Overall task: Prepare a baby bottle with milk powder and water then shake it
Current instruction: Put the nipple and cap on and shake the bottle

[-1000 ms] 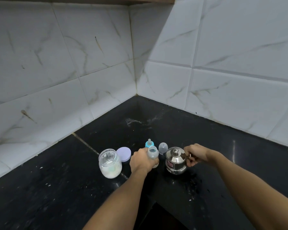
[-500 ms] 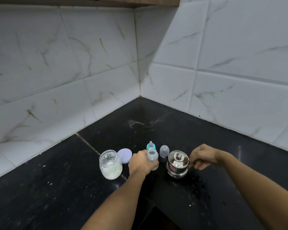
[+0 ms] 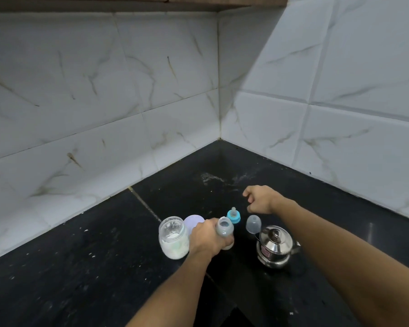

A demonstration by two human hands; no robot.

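My left hand (image 3: 207, 238) grips the open, clear baby bottle (image 3: 224, 230), which stands upright on the black counter. Just behind the bottle stands its blue teat ring (image 3: 233, 216). To the right of the ring sits the clear bottle cap (image 3: 253, 223). My right hand (image 3: 261, 199) hovers beyond the cap and the ring, fingers loosely curled, holding nothing. A lidded steel water pot (image 3: 274, 246) stands at the right, apart from both hands. An open glass jar with white milk powder (image 3: 173, 237) stands left of my left hand.
The jar's lilac lid (image 3: 194, 220) lies flat behind the jar. The black counter (image 3: 80, 267) runs into a corner of white marble tiles (image 3: 220, 102). A counter edge (image 3: 224, 300) drops off near my forearms.
My right hand has let go of the steel pot's handle and moved up and away, past the cap and the teat ring. My left hand still holds the bottle.
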